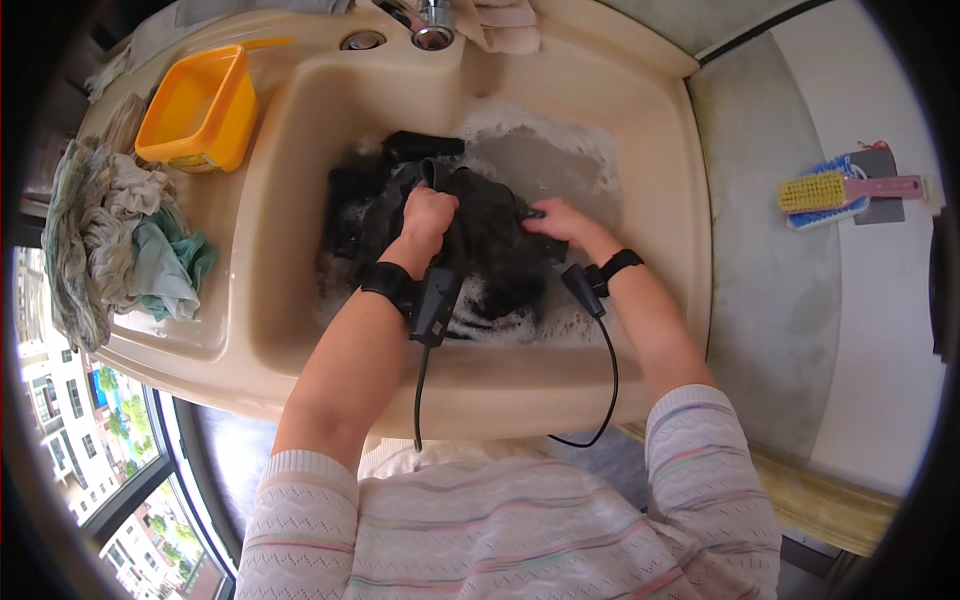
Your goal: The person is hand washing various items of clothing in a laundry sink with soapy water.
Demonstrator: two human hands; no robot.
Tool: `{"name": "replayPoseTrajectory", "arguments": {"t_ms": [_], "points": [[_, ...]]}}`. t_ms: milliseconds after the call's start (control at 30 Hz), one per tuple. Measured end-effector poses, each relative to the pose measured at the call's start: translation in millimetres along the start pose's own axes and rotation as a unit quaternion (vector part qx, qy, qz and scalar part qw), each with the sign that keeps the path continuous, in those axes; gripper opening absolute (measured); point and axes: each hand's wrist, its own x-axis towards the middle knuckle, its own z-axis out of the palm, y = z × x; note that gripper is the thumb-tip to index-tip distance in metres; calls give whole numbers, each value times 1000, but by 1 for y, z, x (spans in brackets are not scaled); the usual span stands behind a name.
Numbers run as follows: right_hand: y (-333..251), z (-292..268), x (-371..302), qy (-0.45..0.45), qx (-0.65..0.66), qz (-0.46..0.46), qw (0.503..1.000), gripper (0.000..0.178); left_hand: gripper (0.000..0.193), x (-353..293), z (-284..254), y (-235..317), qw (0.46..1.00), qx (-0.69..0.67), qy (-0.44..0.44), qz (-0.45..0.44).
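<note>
Dark wet clothing point(480, 215) lies bunched in soapy grey water inside a beige sink point(285, 215). My left hand point(430, 217) is closed in a fist around a raised fold of the dark cloth, near the middle of the heap. On the heap's right side, my right hand point(562, 222) grips another part of the same cloth, its fingertips partly hidden by the fabric. Between the two hands the cloth lies crumpled, partly under the water. Foam point(510, 122) floats along the far and near sides of the basin.
A yellow-orange plastic basket point(243, 125) stands on the left ledge beside a pile of wrung cloths point(105, 220). The faucet point(433, 30) rises at the far edge, next to folded cloth point(508, 28). Brushes point(815, 192) hang on the right wall. Black cables point(612, 385) trail from my wrists.
</note>
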Motion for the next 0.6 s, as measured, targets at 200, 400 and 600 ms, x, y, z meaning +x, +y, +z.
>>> {"name": "replayPoseTrajectory", "arguments": {"t_ms": [200,400,600], "points": [[8,10,-14,253,426,77,865,56,41,1,10,24,815,-516,-32,-261],[-102,30,-41,200,248,-165,934,35,45,-13,-9,62,693,-649,-138,-284],[-143,52,-44,474,4,-264,840,36,24,-23,-6,76,773,-578,33,-259]]}}
